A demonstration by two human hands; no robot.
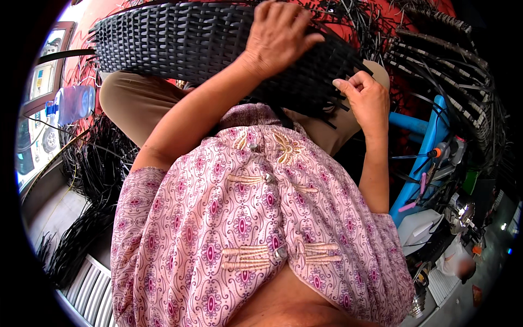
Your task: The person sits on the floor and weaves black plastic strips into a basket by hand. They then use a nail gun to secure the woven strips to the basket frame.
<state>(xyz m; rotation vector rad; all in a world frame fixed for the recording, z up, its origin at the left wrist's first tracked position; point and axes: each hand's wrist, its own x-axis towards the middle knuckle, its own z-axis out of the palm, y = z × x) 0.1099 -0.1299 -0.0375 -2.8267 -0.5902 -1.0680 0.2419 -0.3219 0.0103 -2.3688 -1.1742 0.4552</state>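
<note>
Across the black woven panel (169,43), left fingers (277,16) lie apart; right fingers (362,80) curl nearby, hold unclear.

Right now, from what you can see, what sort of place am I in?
Probably a small weaving workspace: a black woven panel lies across your lap, loose black strips pile up on your left, and there's a blue frame on your right.

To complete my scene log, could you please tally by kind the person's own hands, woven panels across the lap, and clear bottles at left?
Left hand and right hand: 2
Black woven panel: 1
Clear bottle: 1
Total: 4
</note>
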